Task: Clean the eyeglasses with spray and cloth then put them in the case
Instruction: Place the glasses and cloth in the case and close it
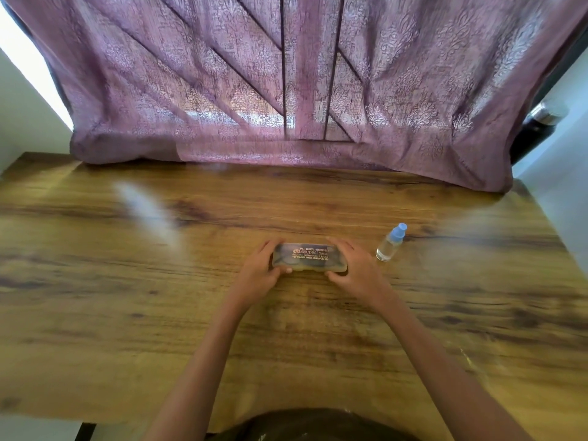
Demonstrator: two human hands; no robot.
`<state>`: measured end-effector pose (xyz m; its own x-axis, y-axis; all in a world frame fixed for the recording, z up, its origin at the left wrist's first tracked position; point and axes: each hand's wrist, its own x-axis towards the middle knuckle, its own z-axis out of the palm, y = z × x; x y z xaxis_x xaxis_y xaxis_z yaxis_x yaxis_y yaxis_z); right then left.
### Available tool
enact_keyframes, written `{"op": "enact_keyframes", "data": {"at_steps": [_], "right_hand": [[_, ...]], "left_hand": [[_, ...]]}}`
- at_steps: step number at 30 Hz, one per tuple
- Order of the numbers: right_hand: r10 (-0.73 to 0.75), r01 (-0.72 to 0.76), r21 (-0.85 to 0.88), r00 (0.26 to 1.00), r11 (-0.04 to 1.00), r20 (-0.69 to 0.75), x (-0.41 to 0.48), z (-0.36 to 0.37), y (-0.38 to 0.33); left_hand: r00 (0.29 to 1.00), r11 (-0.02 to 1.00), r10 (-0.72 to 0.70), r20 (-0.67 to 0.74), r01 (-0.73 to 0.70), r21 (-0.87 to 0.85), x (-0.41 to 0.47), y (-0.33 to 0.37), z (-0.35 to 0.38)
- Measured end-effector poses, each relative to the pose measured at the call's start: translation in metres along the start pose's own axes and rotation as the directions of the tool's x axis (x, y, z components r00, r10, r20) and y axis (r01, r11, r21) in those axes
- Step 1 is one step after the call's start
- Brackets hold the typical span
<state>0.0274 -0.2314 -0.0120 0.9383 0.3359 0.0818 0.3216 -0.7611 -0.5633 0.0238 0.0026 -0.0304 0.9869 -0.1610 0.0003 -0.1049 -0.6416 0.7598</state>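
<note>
- At the near edge, a dark garment [302, 424] shows below two bare forearms that reach forward over the brown wood-grain table [159, 329].
- The left hand [259, 270] grips the left end of a translucent yellowish rectangular plastic case [310, 257], with the fingers curled over the far edge and the thumb on the near edge.
- The right hand [353, 270] grips the right end of the case in the same way.
- The case lies flat at the middle of the table with its lid down and gold lettering on top. Dark shapes show through the lid, too blurred to identify.
- Just right of the case, apart from the right hand, a small clear spray bottle [389, 245] with a light blue cap stands on the table.
- To the far left, a pale blurred streak [146, 208] lies on the wood.
- At the far edge hangs a mauve patterned curtain [286, 74], its hem resting on the table.
- At the far right, beside the curtain, is a dark cylinder with a metal top [541, 122].
</note>
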Motion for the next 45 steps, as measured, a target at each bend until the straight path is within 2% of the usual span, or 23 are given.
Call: {"op": "enact_keyframes", "data": {"at_steps": [5,9,21,26,30,35,38,42,45], "right_hand": [[0.018,-0.019,-0.016,0.999,1.0,-0.034,0.036,-0.007,-0.001],[0.037,-0.039,-0.063,0.999,0.997,-0.034,0.07,-0.013,0.002],[0.127,-0.125,-0.108,0.992,0.986,0.01,0.097,-0.015,0.01],[0.127,-0.126,-0.153,0.992,0.98,-0.005,0.095,-0.012,0.01],[0.137,-0.131,-0.198,0.991,0.971,0.014,0.094,-0.017,0.001],[0.01,-0.045,-0.215,0.987,0.976,-0.161,0.083,-0.052,-0.011],[-0.034,-0.015,-0.137,0.937,0.99,-0.347,0.064,-0.075,-0.009],[0.032,-0.063,-0.042,0.855,0.997,-0.518,0.034,-0.081,0.01],[0.161,-0.109,0.126,0.819,0.986,-0.551,0.013,-0.073,0.026]], "left_hand": [[0.998,1.0,0.013,-0.058,-0.014,-0.025,0.031,0.005,-0.004],[0.991,0.995,0.079,-0.11,-0.073,0.062,0.059,0.01,-0.011],[0.995,0.993,0.09,-0.047,-0.086,0.078,0.086,0.004,-0.009],[0.997,0.998,0.062,-0.045,-0.061,0.006,0.078,0.0,-0.005],[0.994,0.998,0.05,-0.098,-0.053,-0.036,0.077,-0.003,-0.004],[0.992,0.998,0.059,-0.115,-0.061,-0.012,0.078,-0.006,-0.001],[0.991,0.998,0.06,-0.119,-0.061,-0.001,0.078,-0.008,0.0],[0.986,0.996,0.085,-0.142,-0.083,0.019,0.076,-0.007,0.002],[0.984,0.996,0.089,-0.155,-0.084,0.04,0.075,-0.006,0.004]]}}
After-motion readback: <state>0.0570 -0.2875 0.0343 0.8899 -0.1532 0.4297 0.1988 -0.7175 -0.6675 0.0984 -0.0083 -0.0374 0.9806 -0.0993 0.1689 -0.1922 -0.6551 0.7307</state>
